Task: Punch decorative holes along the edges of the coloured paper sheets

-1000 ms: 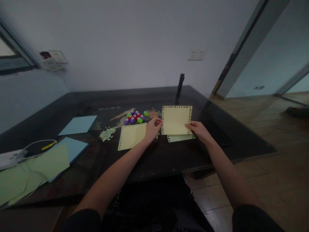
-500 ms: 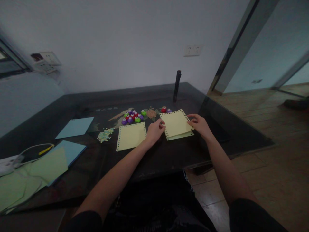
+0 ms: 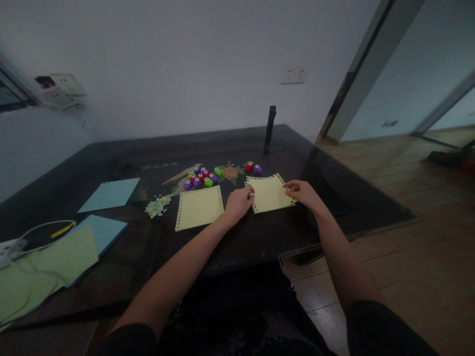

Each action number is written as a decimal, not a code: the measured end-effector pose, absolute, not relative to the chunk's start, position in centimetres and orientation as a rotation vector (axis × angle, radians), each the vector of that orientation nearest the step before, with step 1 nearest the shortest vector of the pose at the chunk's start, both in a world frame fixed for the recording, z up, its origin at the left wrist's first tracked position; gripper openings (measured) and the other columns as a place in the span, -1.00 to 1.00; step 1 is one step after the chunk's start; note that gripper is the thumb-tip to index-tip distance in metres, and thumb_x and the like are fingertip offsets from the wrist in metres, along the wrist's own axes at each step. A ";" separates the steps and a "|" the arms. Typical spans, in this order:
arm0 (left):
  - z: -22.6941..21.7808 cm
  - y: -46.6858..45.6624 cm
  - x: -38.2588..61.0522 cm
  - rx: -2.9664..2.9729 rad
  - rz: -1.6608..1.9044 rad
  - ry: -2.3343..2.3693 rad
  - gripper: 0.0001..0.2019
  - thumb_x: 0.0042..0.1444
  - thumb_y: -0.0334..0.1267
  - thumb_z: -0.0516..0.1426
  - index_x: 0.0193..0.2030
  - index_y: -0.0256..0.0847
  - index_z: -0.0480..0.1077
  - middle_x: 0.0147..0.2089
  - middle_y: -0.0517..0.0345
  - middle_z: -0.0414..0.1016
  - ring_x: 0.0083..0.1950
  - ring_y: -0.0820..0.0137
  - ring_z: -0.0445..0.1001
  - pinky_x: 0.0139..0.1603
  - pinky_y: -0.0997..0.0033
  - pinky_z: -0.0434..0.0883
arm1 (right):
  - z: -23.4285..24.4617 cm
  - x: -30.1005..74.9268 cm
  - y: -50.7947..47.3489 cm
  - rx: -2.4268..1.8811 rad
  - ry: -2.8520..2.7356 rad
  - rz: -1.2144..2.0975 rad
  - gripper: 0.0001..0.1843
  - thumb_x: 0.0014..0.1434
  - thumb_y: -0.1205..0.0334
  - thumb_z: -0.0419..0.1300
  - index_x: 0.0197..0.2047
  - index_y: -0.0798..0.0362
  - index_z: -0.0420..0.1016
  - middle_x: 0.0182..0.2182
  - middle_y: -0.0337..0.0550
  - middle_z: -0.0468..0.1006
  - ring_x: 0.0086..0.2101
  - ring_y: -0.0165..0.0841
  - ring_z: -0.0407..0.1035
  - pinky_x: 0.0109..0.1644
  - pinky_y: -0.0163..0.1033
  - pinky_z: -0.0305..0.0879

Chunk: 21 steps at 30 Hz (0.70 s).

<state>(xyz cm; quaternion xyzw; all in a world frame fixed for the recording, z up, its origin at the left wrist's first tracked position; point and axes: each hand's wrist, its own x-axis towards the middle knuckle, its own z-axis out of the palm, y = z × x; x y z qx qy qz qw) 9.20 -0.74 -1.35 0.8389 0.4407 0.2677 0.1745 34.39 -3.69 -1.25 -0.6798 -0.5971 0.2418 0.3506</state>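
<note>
Two overlapping sheets of pale yellow paper (image 3: 270, 194), punched with holes along their edges, lie between my hands. My left hand (image 3: 240, 201) pinches their left edge with curled fingers. At the right edge, my right hand (image 3: 300, 192) grips the paper between thumb and fingers. A second pale yellow punched sheet (image 3: 199, 207) rests flat to the left, partly behind my left wrist. Small green and white paper bits (image 3: 158, 206) form a pile beside it. Beyond the sheets sit several small red, purple and green eye-shaped hole punches (image 3: 202, 177).
Blue paper (image 3: 110, 194) lies on the left of the dark table (image 3: 237, 247). More blue sheets, green paper (image 3: 70, 252), a white cable and a yellow pen-like item (image 3: 62, 230) are at the near left. A black upright post (image 3: 269, 129) stands at the back.
The upper yellow sheet has come down and now lies nearly flat over the lower one. My hands stay at its two sides. The view has shifted slightly.
</note>
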 end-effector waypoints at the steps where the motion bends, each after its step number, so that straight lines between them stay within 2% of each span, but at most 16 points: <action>1: -1.4 -0.7 9.2 2.388 0.750 1.253 -0.87 0.08 -0.38 0.09 -0.22 -0.13 0.39 -0.39 0.16 0.53 -0.36 0.34 0.48 -0.29 0.42 0.32 | -1.3 34.4 -3.7 -1.768 -1.547 0.642 -0.69 -0.11 0.25 0.23 -0.23 0.15 0.54 -0.60 -0.24 0.41 -0.56 -0.43 0.26 -0.47 -0.33 0.14; 21: -1.5 -0.8 9.3 2.489 0.650 1.248 -0.88 0.10 -0.40 0.06 -0.28 -0.18 0.41 -0.36 0.08 0.49 -0.34 0.33 0.45 -0.24 0.39 0.33 | -1.6 34.5 -3.4 -1.864 -1.627 0.572 -0.79 -0.09 0.32 0.23 -0.30 0.13 0.55 -0.57 -0.23 0.45 -0.55 -0.41 0.32 -0.43 -0.30 0.17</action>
